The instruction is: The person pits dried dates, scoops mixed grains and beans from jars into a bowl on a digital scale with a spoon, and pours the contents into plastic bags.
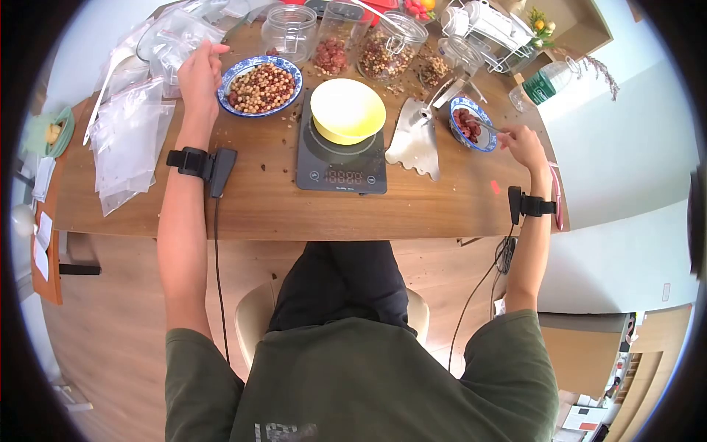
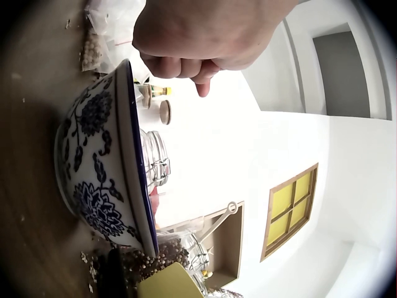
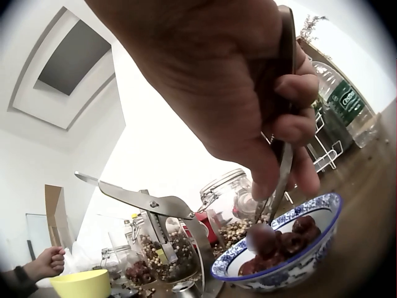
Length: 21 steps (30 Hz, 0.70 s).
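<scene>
My right hand (image 1: 524, 147) grips metal tweezers (image 3: 286, 161) by their upper part. Their tips reach into the small blue-and-white bowl (image 3: 338, 223), by a dark red dried fruit (image 3: 263, 241) over others. My left hand (image 1: 200, 77), fingers loosely curled and nothing visible in it, hovers at the left edge of the larger patterned bowl (image 2: 99, 155) of mixed beans (image 1: 261, 88). Between the hands a yellow bowl (image 1: 346, 110) sits on the black kitchen scale (image 1: 341, 166); its display digits are not readable.
Glass jars (image 1: 289, 35) line the back, some holding beans or dried fruit. A metal stand (image 1: 414, 140) is right of the scale. Plastic bags (image 1: 129, 132) lie at the left. A white rack (image 1: 490, 29) and a green-labelled bottle (image 1: 543, 85) are back right. Crumbs dot the wood.
</scene>
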Motion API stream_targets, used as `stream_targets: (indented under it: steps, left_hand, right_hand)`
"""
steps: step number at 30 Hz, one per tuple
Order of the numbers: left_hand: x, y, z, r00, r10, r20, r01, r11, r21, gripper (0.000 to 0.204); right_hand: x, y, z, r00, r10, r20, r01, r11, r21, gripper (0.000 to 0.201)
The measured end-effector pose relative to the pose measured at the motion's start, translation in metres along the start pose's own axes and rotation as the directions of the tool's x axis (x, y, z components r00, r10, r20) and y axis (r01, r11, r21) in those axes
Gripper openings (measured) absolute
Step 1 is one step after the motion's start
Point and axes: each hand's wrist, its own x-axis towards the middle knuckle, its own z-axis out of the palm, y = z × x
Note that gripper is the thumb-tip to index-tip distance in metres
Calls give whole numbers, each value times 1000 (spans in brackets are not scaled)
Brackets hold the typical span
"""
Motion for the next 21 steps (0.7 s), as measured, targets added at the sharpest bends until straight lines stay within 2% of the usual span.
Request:
stream_targets:
  steps: [4, 8, 11, 13, 14, 16, 18, 19, 21]
  left_hand:
    - [0, 1, -1, 1000, 1, 4, -1, 1000, -13, 30]
    - [0, 1, 0, 1000, -5, 2, 5, 1000, -14, 30]
    - [0, 1, -1, 1000, 0, -1, 0, 1000, -15, 30]
    - [0, 1, 0, 1000, 8, -12, -9, 1000, -5, 30]
    - [1, 0, 0, 1000, 10, -10, -10, 1000, -20, 31]
    - [1, -1, -2, 1000, 14, -19, -14, 1000, -13, 31]
    - [1, -2, -2, 1000, 26, 12, -25, 999, -40, 31]
    - [1, -3, -2, 999, 44, 25, -43, 998, -45, 30]
    - [-1, -1, -1, 999, 40, 12, -39, 999, -30, 31]
  right_hand:
    - [3, 7, -6, 993, 62, 97, -56, 996, -62, 22]
    - [-1, 7, -21, 993, 64, 96, -59, 997, -52, 24]
    - [-6, -2, -41, 995, 100, 31, -100, 995, 16, 27]
    - [-13, -18, -61, 983, -3, -186, 2, 1000, -7, 29]
    - [-13, -25, -69, 970, 33, -242, -30, 999, 17, 30]
    - [-21, -51, -85, 919, -52, -392, 64, 998, 18, 31]
    - [-30, -93, -95, 899, -54, -434, 75, 997, 33, 32]
    - [-27, -100, -91, 869, -131, -477, 199, 976, 94, 30]
    - [-25, -132, -85, 843, -308, -441, 385, 918, 95, 29]
